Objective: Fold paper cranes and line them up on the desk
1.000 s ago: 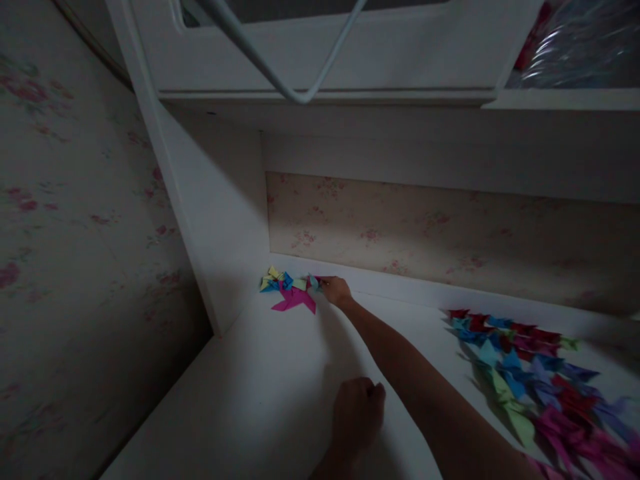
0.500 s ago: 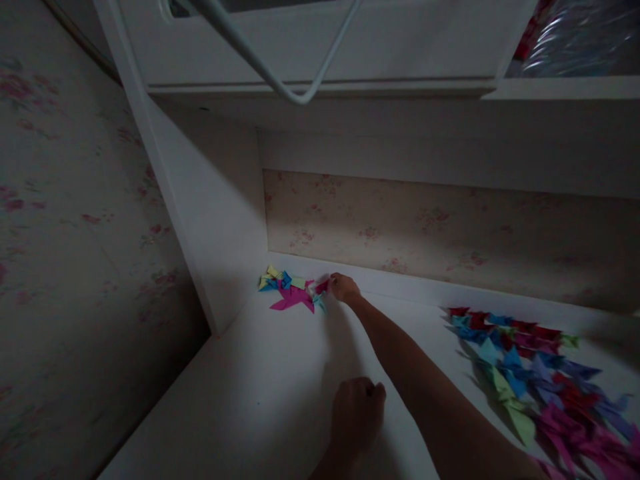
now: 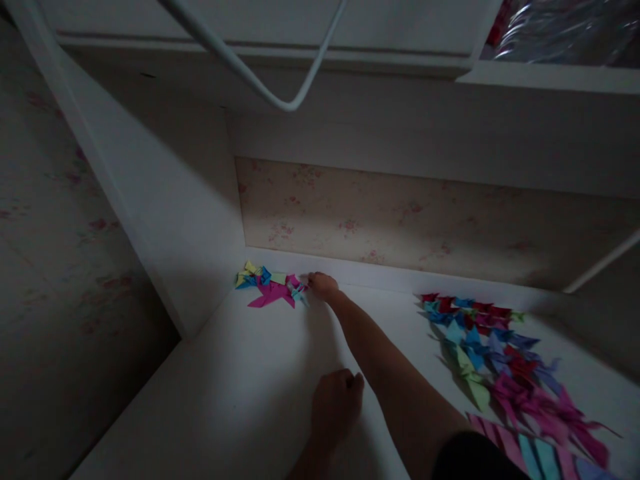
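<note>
My right hand (image 3: 324, 285) reaches to the far left corner of the white desk top. Its fingers are pinched at the right edge of a small pile of folded paper cranes, on what looks like a pink paper crane (image 3: 294, 281). In that pile, a flat magenta crane (image 3: 273, 293) lies in front, with yellow, blue and pale green pieces (image 3: 253, 275) behind it. Nearer to me, my left hand (image 3: 336, 403) is closed in a fist above the desk. What it holds, if anything, is hidden.
Rows of colourful paper cranes (image 3: 480, 353) cover the right of the desk (image 3: 240, 387). Striped paper strips (image 3: 537, 453) lie at the lower right. A white side panel (image 3: 165, 220) bounds the left. Overhead hang a shelf (image 3: 400, 57) and a bent white bar (image 3: 287, 105).
The camera view has shifted right. My right hand has brought the pink piece against the pile and stays there. My left fist keeps about the same place and shape.
</note>
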### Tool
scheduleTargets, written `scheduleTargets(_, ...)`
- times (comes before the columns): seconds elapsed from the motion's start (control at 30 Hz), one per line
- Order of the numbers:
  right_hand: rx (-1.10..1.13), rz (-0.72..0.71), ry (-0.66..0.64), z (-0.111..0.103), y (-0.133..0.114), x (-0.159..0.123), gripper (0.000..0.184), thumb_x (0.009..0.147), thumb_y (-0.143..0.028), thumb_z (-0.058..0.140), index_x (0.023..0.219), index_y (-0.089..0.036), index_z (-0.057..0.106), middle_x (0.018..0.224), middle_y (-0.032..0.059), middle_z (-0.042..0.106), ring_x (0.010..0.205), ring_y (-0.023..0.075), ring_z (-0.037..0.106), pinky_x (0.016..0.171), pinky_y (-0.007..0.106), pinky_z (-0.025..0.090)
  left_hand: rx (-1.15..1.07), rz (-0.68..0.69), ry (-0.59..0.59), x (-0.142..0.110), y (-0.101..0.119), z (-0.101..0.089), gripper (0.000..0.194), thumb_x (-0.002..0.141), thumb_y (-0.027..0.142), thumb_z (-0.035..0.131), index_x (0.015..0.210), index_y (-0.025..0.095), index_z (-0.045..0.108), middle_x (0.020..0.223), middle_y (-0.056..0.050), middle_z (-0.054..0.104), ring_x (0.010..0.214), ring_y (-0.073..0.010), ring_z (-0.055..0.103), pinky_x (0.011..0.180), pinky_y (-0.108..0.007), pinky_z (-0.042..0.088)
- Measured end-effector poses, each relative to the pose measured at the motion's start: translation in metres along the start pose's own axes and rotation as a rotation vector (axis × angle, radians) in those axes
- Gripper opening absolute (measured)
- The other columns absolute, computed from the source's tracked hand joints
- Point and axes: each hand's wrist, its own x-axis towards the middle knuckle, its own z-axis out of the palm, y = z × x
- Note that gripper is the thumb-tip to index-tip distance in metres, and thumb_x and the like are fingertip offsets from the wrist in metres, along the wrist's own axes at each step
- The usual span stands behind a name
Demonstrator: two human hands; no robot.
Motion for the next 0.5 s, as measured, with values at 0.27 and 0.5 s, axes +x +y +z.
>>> scheduleTargets(0.27, 0.017, -0.087, -0.051, -0.004, 0.001, -0.002, 0.034, 0.091, -0.033, 0.054, 0.122, -0.019, 0.052, 0.123, 0.0088, 0.055, 0.104, 0.0224, 0.057, 0.087, 0.044, 0.049, -0.009, -0.031, 0.003, 0.0, -0.001, 0.002, 0.037, 0.085, 0.038, 0.043, 0.063, 0.017, 0.066, 0.065, -0.004, 0.068, 0.058, -0.0125, 0.056, 0.051, -0.025, 0.025)
scheduleTargets(0.5, 0.015, -0.11, -0.109, 0.001, -0.012, 0.005, 0.028, 0.091, -0.032, 0.055, 0.114, -0.017, 0.057, 0.113, 0.007, 0.059, 0.096, 0.0199, 0.06, 0.081, 0.039, 0.052, -0.001, -0.038, -0.03, 0.001, 0.0, 0.0, 0.037, 0.084, 0.037, 0.044, 0.063, 0.017, 0.066, 0.067, -0.006, 0.069, 0.06, -0.0137, 0.057, 0.051, -0.026, 0.024)
